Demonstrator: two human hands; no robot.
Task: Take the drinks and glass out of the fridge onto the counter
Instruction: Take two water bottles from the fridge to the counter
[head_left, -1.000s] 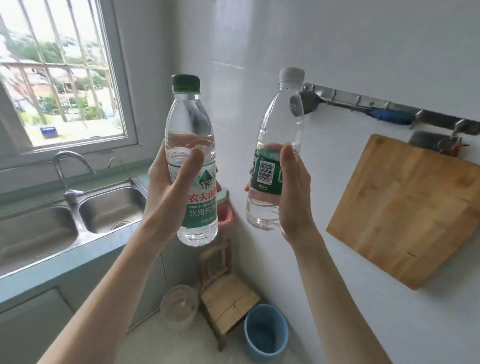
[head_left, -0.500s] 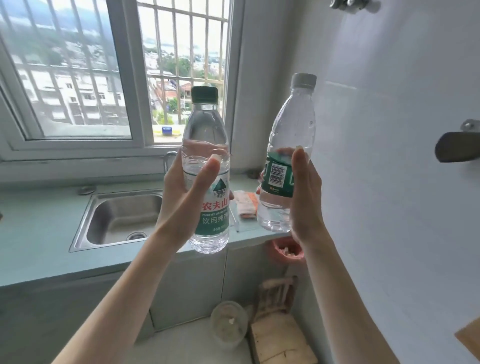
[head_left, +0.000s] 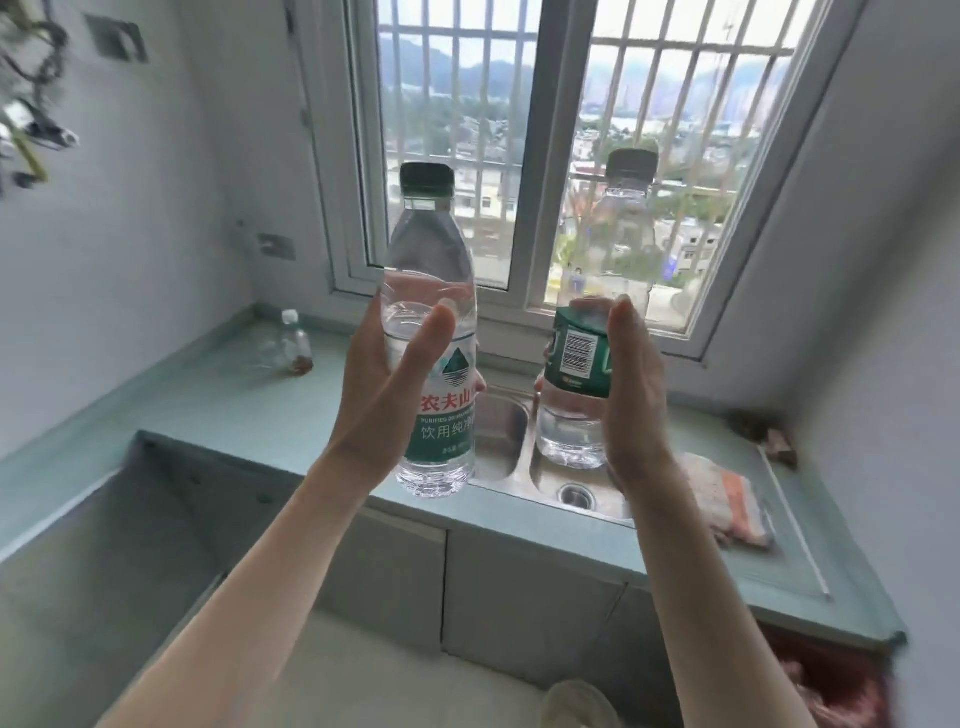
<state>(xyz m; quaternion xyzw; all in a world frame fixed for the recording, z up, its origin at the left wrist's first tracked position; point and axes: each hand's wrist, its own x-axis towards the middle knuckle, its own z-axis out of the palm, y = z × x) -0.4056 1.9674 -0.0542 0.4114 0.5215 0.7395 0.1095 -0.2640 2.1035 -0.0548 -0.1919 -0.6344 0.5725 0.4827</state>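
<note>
Hands grip two water bottles: left hand (head_left: 387, 395) one (head_left: 434, 332); right hand (head_left: 631, 400) one (head_left: 597, 332).

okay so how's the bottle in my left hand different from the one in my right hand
The left-hand bottle has a dark green cap; the right-hand bottle has a pale grey one. The left-hand bottle's label shows a mountain logo and Chinese characters; the right-hand bottle's shows a barcode. Both are clear plastic, upright, capped, part full of clear liquid and held above the sink.

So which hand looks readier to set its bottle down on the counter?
Probably the left. The left hand holds the green-capped bottle near bare counter, while the right hand holds the grey-capped bottle over the sink, so it must move aside first.
</note>
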